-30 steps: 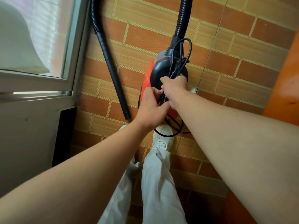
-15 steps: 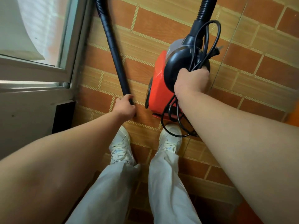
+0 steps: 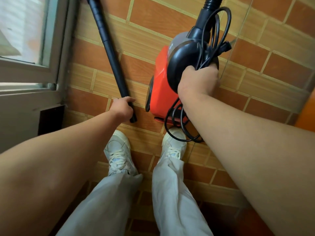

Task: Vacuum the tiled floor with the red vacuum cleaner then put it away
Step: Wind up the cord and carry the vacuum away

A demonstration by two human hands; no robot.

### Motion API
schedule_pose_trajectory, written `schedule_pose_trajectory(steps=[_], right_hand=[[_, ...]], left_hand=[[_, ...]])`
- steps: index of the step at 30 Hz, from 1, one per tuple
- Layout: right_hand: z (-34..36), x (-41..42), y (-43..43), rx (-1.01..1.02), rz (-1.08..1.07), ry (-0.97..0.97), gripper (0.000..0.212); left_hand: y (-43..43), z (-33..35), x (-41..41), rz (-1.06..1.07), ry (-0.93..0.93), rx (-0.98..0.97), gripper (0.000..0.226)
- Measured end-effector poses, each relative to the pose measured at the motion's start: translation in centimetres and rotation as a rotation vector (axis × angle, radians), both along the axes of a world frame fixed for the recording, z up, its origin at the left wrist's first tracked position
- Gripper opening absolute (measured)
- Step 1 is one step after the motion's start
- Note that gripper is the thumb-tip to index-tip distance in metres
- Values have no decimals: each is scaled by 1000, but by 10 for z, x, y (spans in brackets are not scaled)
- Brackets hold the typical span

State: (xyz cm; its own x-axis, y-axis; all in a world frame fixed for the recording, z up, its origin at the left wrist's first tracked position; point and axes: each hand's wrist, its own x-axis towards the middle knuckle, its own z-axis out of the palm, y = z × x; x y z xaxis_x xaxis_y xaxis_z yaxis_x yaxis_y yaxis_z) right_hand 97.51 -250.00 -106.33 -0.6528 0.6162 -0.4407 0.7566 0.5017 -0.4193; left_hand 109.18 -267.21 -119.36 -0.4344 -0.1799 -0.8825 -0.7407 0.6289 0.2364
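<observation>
Hands both busy. Left hand (image 3: 121,107) curled round the low end of the black wand (image 3: 109,48), thumb across the top. Wand ran up and away from those fingers toward the window frame (image 3: 56,48); its open tip poked out just below the fist, close to the floor (image 3: 272,68). Right hand (image 3: 198,79) clenched on the black handle of the vacuum (image 3: 160,82), loops of cord (image 3: 216,31) bunched under the same fingers. More cord arched above the knuckles beside the hose (image 3: 211,2), plug (image 3: 225,46) jutting right. Another loop hung below the wrist, over the right shoe (image 3: 173,143). Red body lay left of the right fingers, between the two hands. Could not tell whether it rested on the tiles or hung lifted.
</observation>
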Motion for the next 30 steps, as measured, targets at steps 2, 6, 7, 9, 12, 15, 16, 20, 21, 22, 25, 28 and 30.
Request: schedule_pose_trajectory(steps=[2, 6, 7, 9, 12, 15, 16, 20, 21, 22, 25, 28, 30], right_hand=[[3, -1, 0, 15, 4, -16, 20], [10, 0, -1, 31, 26, -52, 23], [11, 0, -2, 32, 29, -53, 24], [14, 0, -2, 24, 21, -40, 26], [17, 0, -2, -1, 4, -44, 26], [17, 0, 0, -31, -4, -44, 25], [17, 0, 1, -38, 2, -44, 24], [17, 1, 4, -119, -1, -53, 25], [17, 2, 5, -158, -17, -62, 21], [16, 2, 8, -208, -37, -74, 15], [21, 2, 17, -444, -96, -131, 15], [32, -1, 26, -548, -77, -211, 32], [39, -1, 30, -556, -101, -212, 32]], left_hand=[[-1, 18, 1, -77, 60, 23, 65], [0, 62, 5, -276, 227, 41, 74], [-1, 69, 6, -319, 278, 14, 73], [-2, 84, 9, -378, 391, -44, 71], [-5, 102, 10, -429, 504, -109, 70], [-3, 117, 3, -485, 622, -157, 65], [-2, 122, -1, -508, 672, -176, 62], [2, 136, -17, -587, 816, -246, 59], [3, 140, -23, -609, 829, -242, 61], [3, 143, -29, -630, 838, -227, 62], [7, 155, -46, -669, 855, -198, 65], [8, 172, -59, -684, 919, -198, 66], [9, 187, -67, -701, 981, -185, 62]])
